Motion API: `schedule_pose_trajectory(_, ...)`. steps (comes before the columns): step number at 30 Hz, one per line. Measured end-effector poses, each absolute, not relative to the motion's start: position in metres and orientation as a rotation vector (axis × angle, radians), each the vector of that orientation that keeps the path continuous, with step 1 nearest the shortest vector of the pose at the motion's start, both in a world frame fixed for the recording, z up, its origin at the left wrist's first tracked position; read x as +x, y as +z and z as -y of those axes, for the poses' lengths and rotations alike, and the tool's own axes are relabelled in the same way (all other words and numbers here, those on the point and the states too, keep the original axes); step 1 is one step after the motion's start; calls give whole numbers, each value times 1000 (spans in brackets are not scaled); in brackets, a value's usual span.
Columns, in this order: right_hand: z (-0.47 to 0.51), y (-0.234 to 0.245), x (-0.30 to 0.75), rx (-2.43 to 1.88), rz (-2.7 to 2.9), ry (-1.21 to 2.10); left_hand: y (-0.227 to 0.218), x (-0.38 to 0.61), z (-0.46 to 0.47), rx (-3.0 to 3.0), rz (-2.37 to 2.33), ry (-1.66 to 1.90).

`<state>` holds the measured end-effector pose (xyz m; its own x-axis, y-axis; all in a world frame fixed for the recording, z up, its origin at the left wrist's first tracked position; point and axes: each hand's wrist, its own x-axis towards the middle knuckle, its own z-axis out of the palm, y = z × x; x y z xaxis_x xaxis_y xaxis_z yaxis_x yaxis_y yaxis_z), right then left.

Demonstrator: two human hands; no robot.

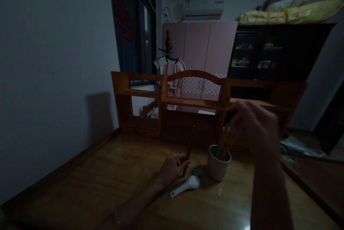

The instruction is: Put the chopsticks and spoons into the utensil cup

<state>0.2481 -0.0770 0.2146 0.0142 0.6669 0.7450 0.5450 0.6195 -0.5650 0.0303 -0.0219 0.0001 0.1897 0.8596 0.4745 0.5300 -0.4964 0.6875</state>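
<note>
My left hand (172, 168) rests on the wooden desk (102, 183) and pinches a dark chopstick (190, 145) that stands nearly upright. My right hand (255, 126) hovers above a small white cup (218, 167) with its fingers closed on the tops of several chopsticks (224, 143) standing in the cup. A white spoon (186, 186) lies on the desk between my left hand and the cup, beside a darker utensil I cannot make out. The room is dim.
A wooden shelf unit (193, 102) stands at the back of the desk. Behind it are a pink wardrobe (200, 47), a dark glass cabinet (271, 54) with bedding on top, hanging clothes and an air conditioner (203, 7). A bare wall lies left.
</note>
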Motion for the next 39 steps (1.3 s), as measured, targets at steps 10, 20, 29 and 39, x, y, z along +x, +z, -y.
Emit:
schedule_pose_trajectory(10,20,180,214,-1013,2268,394,0,29,20,2223,-1311,1148)
schedule_pose_trajectory(20,13,179,216,-1020,2250,395,-1,28,20,2169,-1256,1141)
schedule_pose_trajectory(29,7,175,212,-1009,2219,386,-4,27,17,2117,-1267,1103)
schedule_pose_trajectory(39,10,175,211,-1004,2204,357,-2,28,21,2159,-1311,1070)
